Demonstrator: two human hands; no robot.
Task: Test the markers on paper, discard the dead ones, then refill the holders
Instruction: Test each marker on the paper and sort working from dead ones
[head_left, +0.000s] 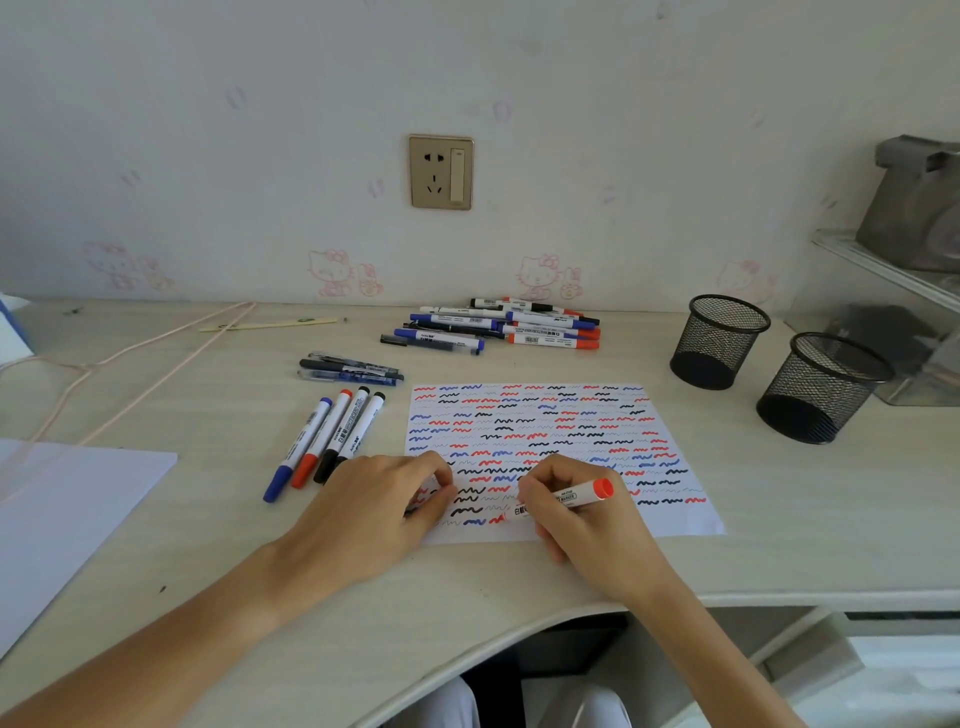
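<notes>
A pale wood-grain desk (519, 582) carried a scribbled test sheet (675, 512) near its front edge. Four markers (332, 436) lay just left of it, with gel pens (350, 369) behind them. A marker pile (498, 325) sat by the back edge. Two mesh holders (719, 340) (821, 387) stood toward the right edge. Blank paper (67, 514) overlapped the left edge.

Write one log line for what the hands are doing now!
step: testing | right hand: grips red marker, tip on paper | left hand: rests on paper | holders: look empty
</notes>
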